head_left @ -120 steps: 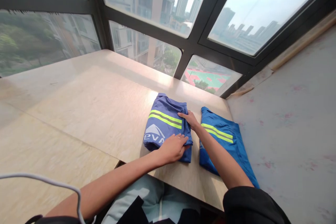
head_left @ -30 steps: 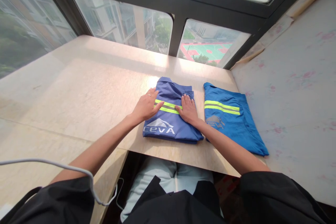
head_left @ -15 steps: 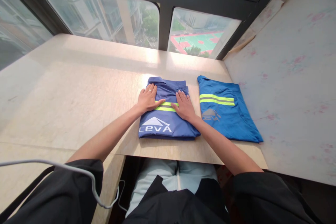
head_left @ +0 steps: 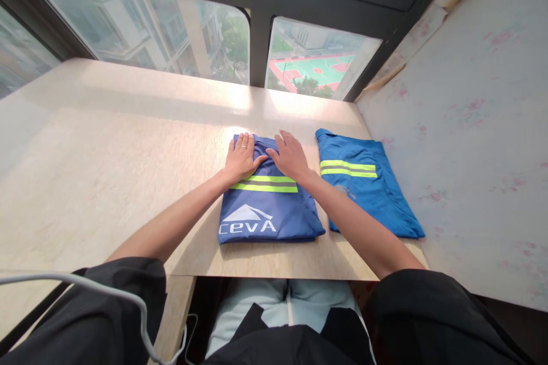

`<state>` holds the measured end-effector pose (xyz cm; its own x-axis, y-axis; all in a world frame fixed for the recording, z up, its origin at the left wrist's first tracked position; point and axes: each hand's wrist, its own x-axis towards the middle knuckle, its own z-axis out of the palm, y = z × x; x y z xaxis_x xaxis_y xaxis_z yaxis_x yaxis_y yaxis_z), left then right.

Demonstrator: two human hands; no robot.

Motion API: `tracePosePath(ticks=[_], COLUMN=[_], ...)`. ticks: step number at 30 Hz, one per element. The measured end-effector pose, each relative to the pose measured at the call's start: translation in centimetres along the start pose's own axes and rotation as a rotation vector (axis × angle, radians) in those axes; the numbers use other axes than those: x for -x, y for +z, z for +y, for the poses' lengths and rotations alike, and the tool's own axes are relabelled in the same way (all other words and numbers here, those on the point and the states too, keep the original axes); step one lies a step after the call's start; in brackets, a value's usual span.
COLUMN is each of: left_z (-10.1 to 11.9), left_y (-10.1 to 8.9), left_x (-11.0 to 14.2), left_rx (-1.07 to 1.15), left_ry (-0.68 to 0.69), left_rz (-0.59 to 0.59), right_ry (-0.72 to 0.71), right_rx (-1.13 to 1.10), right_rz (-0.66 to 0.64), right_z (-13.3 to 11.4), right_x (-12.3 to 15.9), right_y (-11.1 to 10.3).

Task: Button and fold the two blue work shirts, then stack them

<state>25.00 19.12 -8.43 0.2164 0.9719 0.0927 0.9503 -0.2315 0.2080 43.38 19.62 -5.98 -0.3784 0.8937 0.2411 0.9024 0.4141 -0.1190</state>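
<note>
A folded purple-blue work shirt (head_left: 257, 202) lies flat on the pale tabletop in front of me, with yellow-green reflective stripes and a white CEVA logo. My left hand (head_left: 243, 158) rests open on its upper left part, fingers spread and pointing away from me. Over the upper right part is my right hand (head_left: 289, 155), also open, with thumb and fingers apart; whether its palm touches the cloth I cannot tell. Both hands cover part of the shirt's far edge. To the right lies a brighter blue folded garment (head_left: 357, 191) with similar stripes, partly hidden by my right forearm.
The pale marbled table (head_left: 120, 137) runs to the dark window frame (head_left: 257, 40). A flower-patterned wall (head_left: 479, 154) bounds it on the right. At the lower left a white cable (head_left: 128, 296) hangs across my sleeve.
Four seconds ago my hands gripped the shirt's right side; since then it has been laid wider. In the last second both hands moved to its far part, the right one furthest.
</note>
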Motion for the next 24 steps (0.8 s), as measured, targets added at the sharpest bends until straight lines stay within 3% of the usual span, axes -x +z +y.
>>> tracePosePath(ticks=[5,8,12,24], left_z=[-0.3,-0.5,-0.8,-1.7], left_y=[0.9,0.9,0.6,0.7], left_x=[0.2,0.1,0.0,0.3], left_rx=[-0.007,0.000,0.018,0.144], left_ry=[-0.005,0.007,0.009,-0.087], left_rz=[0.022,0.017,-0.027,-0.023], right_ry=[0.003,-0.011,-0.038,0.124], right_rx=[-0.014,-0.017,-0.016,-0.054], right_rz=[-0.157,-0.179,-0.170,-0.195], right_z=[0.1,1.0,2.4,4.5], right_x=[-0.9,-0.4,0.1,1.8], right_y=[3.2,4.2,4.1,3.8])
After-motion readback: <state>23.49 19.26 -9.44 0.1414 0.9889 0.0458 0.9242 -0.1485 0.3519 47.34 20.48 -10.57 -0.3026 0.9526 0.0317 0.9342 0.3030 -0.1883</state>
